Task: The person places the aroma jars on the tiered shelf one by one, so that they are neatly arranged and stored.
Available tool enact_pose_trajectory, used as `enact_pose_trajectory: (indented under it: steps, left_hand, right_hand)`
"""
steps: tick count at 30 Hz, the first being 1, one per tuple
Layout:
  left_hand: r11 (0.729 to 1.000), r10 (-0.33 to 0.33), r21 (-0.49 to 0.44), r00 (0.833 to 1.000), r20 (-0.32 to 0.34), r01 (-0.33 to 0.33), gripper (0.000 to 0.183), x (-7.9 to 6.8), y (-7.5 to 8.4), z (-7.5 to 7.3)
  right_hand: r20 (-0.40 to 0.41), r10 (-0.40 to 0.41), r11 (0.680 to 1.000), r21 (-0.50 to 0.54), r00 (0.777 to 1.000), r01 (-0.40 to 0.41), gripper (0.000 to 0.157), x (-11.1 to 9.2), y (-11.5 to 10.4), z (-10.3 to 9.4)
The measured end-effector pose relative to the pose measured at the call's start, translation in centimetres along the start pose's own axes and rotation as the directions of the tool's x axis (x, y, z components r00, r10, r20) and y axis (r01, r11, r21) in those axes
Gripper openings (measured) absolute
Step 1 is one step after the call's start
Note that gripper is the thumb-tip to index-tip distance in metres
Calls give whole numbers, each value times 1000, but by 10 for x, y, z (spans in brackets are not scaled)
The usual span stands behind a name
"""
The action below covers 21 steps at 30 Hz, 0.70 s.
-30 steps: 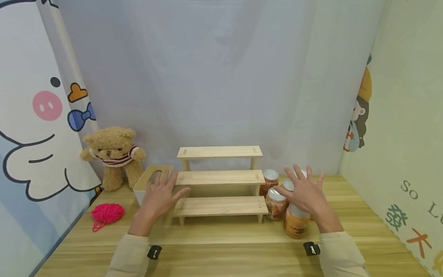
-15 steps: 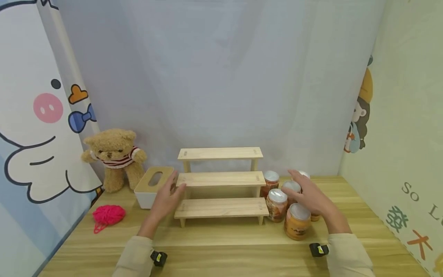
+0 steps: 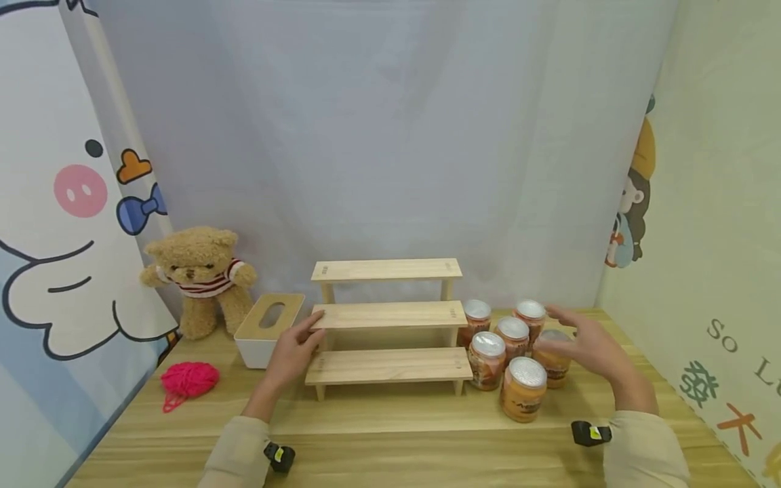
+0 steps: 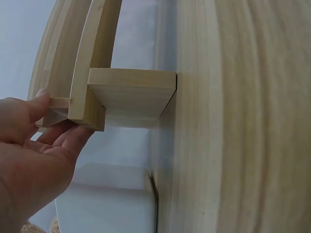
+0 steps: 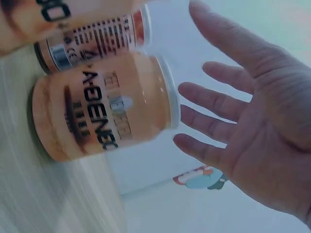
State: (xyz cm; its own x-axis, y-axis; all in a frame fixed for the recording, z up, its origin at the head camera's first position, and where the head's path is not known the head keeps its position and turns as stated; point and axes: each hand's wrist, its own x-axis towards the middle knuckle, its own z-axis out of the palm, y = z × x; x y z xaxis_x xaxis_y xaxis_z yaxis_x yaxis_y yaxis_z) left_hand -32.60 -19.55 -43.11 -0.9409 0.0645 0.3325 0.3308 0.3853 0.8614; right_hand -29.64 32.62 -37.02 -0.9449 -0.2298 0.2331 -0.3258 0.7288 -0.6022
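Observation:
A three-step wooden display rack (image 3: 390, 315) stands on the table. My left hand (image 3: 291, 358) holds its left end at the middle step; in the left wrist view the thumb and curled fingers grip the wooden frame (image 4: 87, 92). To the rack's right stands a group of several orange cans with silver lids, the front one (image 3: 523, 393) nearest me. My right hand (image 3: 594, 349) is beside the rightmost can (image 3: 556, 371), partly covering it from above. In the right wrist view the fingers are spread and apart from the lettered can (image 5: 97, 109).
Left of the rack sits a white tissue box (image 3: 256, 352) with a wooden lid. A teddy bear (image 3: 201, 278) in a striped top stands behind it. Pink yarn (image 3: 190, 379) lies at the left. A grey curtain (image 3: 390, 149) closes off the back.
My right hand has moved right from over the cans to their right side. My left hand has turned and come from above the tissue box onto the rack's left end.

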Motion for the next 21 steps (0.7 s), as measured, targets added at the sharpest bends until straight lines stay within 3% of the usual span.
enact_pose_trajectory:
  steps: [5, 12, 21]
  left_hand:
    - [1000, -8, 5, 1000, -5, 8, 45, 1, 0, 0]
    - [1000, -10, -11, 1000, 1, 10, 44, 2, -1, 0]
    - [998, -18, -66, 1000, 9, 19, 44, 1, -3, 0]
  right_hand:
    - [-12, 17, 1000, -22, 1000, -17, 82, -7, 13, -9]
    - [58, 80, 995, 62, 995, -84, 88, -16, 27, -13]
    - [208, 113, 970, 188, 971, -153, 63, -16, 52, -4]
